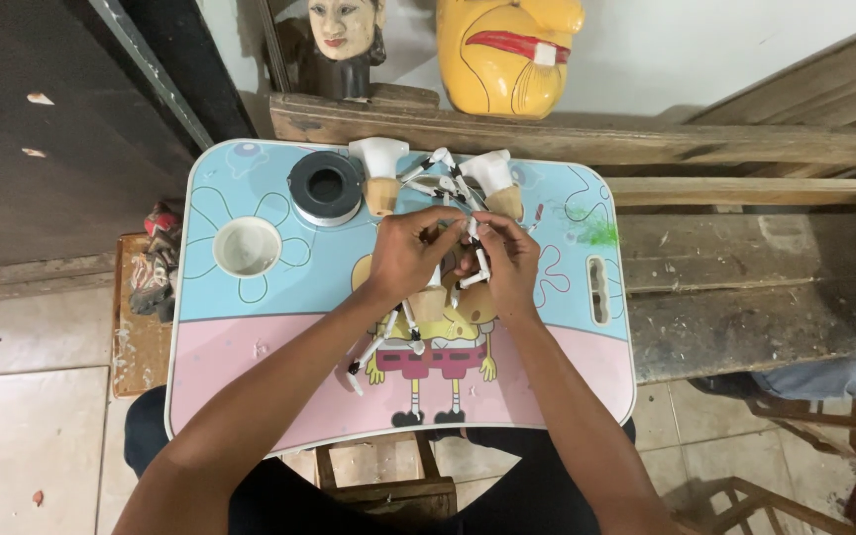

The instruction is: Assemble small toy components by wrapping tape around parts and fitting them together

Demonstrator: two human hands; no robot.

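Note:
My left hand point(410, 253) and my right hand point(504, 260) meet over the middle of a small lap table point(250, 357) with a blue and pink cartoon top. Both pinch a white jointed puppet figure point(428, 307) with thin stick limbs. Its white arms hang down to the left below my left wrist. Its wooden body shows between my palms. Two more puppet pieces with white tops and tan wooden bases, one point(380, 173) on the left and one point(495, 181) on the right, lie just beyond my fingers, with loose white limbs point(438, 173) between them.
A black and silver spool point(325, 186) sits at the table's back. A round cup recess point(247, 247) is at the left. Behind, a wooden bench point(646, 144) carries a carved face mask point(346, 35) and a yellow mask point(507, 50). Painted carved pieces point(154, 263) lie left.

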